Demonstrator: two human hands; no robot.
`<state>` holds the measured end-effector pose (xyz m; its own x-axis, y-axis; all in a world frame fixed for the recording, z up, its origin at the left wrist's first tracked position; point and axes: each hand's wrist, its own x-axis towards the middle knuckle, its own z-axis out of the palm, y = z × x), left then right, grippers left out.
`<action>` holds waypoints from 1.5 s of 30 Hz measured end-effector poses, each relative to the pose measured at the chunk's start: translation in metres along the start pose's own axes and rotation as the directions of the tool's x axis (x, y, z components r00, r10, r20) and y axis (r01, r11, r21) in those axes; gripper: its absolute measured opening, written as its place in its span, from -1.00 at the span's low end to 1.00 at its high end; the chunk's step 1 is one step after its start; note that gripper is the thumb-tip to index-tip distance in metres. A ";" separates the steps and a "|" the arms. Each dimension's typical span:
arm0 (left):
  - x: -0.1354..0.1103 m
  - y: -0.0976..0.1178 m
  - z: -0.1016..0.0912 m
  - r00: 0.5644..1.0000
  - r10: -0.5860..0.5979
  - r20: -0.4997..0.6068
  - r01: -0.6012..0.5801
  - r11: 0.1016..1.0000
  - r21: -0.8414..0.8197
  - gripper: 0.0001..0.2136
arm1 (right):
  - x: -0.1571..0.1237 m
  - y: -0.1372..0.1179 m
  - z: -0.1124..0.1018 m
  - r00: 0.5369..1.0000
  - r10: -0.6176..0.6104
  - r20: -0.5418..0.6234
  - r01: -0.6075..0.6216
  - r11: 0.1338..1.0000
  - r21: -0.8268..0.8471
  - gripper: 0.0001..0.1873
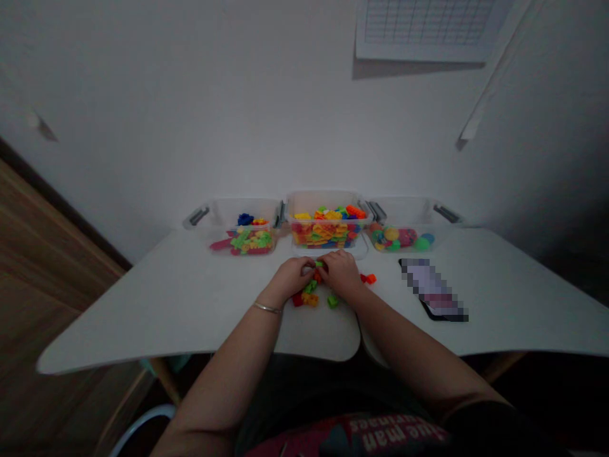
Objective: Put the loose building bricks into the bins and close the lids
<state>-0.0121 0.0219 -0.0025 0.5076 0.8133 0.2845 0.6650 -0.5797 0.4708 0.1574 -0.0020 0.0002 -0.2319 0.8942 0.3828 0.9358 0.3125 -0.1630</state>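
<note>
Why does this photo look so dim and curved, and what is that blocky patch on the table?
Head view: low light, dark corners; the wide lens bows the table edges. Head view again: the flat device is masked in square blocks; the left hand and right hand look soft, so the bricks by them lack detail.

A small green block (319,263) sits raised just above a loose cluster of bright plastic pieces (311,297) (red, yellow, green) on the white table (190,304), an orange-red pair (368,278) lying just to the right.
</note>
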 end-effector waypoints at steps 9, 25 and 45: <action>-0.004 0.008 -0.004 0.997 -0.074 0.011 0.067 0.955 0.290 -0.67 | 0.001 0.000 0.001 1.000 0.020 0.004 -0.020 0.999 -0.027 -0.80; -0.002 0.002 0.001 0.999 0.006 0.043 -0.021 0.937 0.350 -0.76 | -0.003 0.002 0.002 0.991 0.033 -0.129 -0.020 0.995 0.102 -0.92; -0.005 0.002 -0.007 0.998 -0.057 -0.022 0.061 0.966 0.252 -0.76 | 0.046 0.047 -0.060 0.771 0.168 -0.615 0.090 0.926 0.366 -0.75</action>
<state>-0.0173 0.0174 0.0025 0.4566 0.8461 0.2750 0.8113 -0.5229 0.2617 0.2066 0.0344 0.0645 0.1415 0.5448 0.8265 0.7492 0.4868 -0.4491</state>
